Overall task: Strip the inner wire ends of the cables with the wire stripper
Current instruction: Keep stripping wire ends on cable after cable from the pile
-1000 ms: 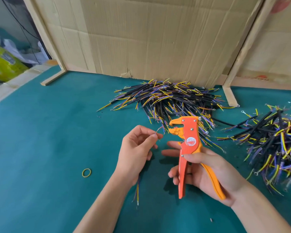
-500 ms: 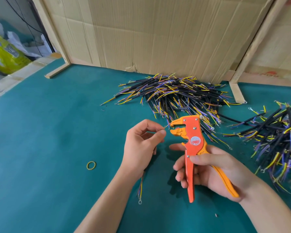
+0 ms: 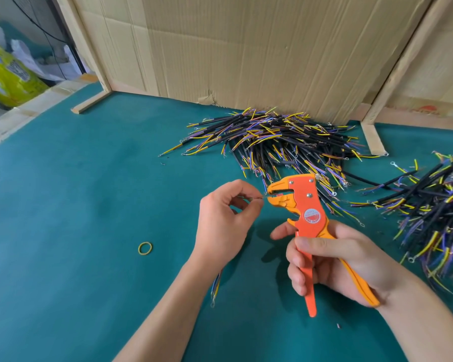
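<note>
Wire end and stripper mouth are the pair that matters. The left hand [image 3: 224, 220] pinches one thin inner wire [image 3: 256, 197] between thumb and forefinger, the other fingers loosely curled; the wire's long axis runs roughly from 9 o'clock to 3 o'clock, and its tip points at 3 o'clock, straight toward the tool. The cable it belongs to runs hidden through the palm, and its far end [image 3: 216, 286] hangs out below the wrist toward 6 o'clock.

The right hand [image 3: 332, 259] is wrapped round both handles of the orange wire stripper [image 3: 310, 210], fingers curled over the front handle and the rear one lying against the palm. The tool stands nearly upright, head at 12 o'clock, its beak facing 9 o'clock with the jaws parted. The wire tip sits at the lip of that gap; whether it is already between the jaws I cannot tell.

Left hand is the nearer one to the gap, so I judge the feed falls to it: a short slide toward 3 o'clock along the wire's own axis, then a squeeze by the right.

Cables lie on the green table [image 3: 76, 218] in two heaps: one pile [image 3: 285, 142] at 12 o'clock from the hands, another heap [image 3: 439, 205] at 3 o'clock. A rubber band [image 3: 145, 248] lies at 9 o'clock.
</note>
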